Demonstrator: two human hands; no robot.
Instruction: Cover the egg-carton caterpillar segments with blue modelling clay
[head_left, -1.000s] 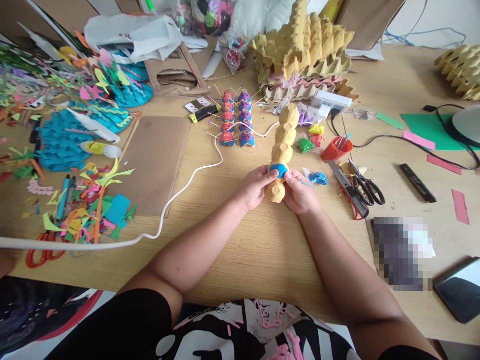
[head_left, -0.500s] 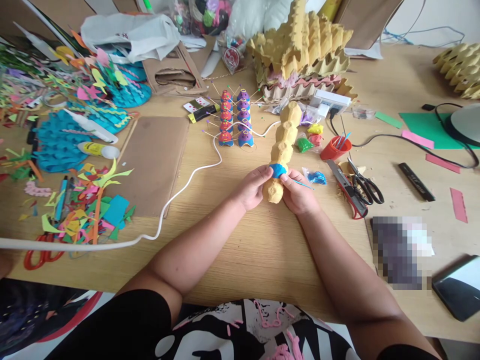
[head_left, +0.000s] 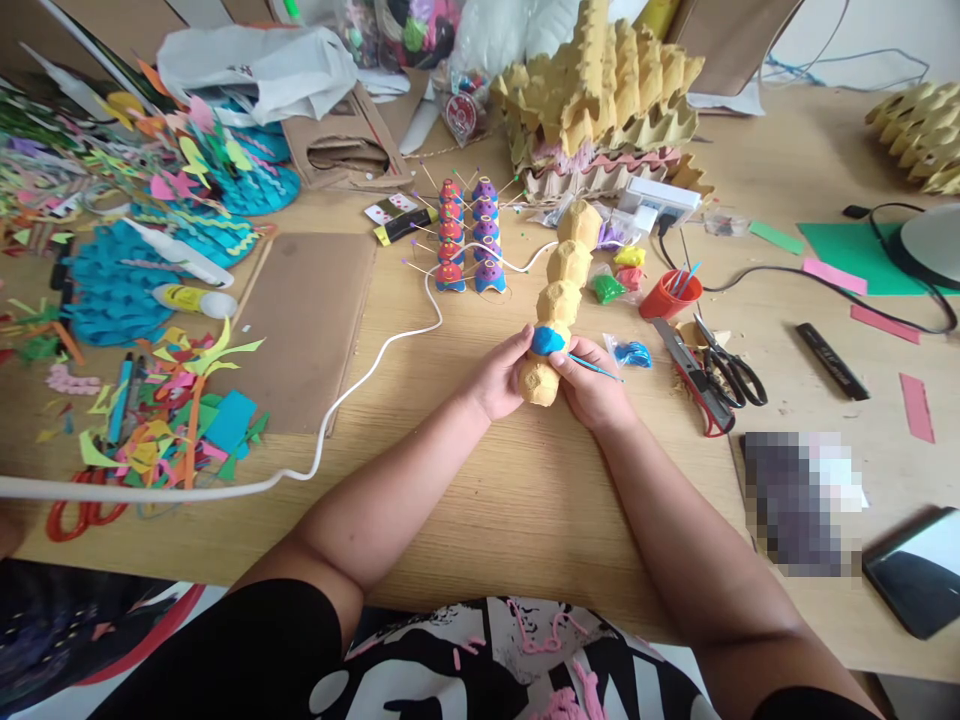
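Where the carton strip (head_left: 563, 302) is: over the middle of the worktop (head_left: 480, 520), blue clay (head_left: 548, 341) on the bump second from its near end.
Left hand (head_left: 499, 382): closed on the strip's left side.
Right hand (head_left: 596, 388): clamped on its right side, a thin blue stick (head_left: 598, 369) jutting out.
Red cup (head_left: 669, 297): beyond the scissors (head_left: 733, 370).
Cardboard sheet (head_left: 300, 330): flat, left of the strip.

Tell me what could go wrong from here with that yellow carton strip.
The thin blue tool in the right hand might nick the blue patch on the yellow carton strip.
The white cable lies near the left forearm, which could snag it.
Reaching right could bring fingers against the cutter.
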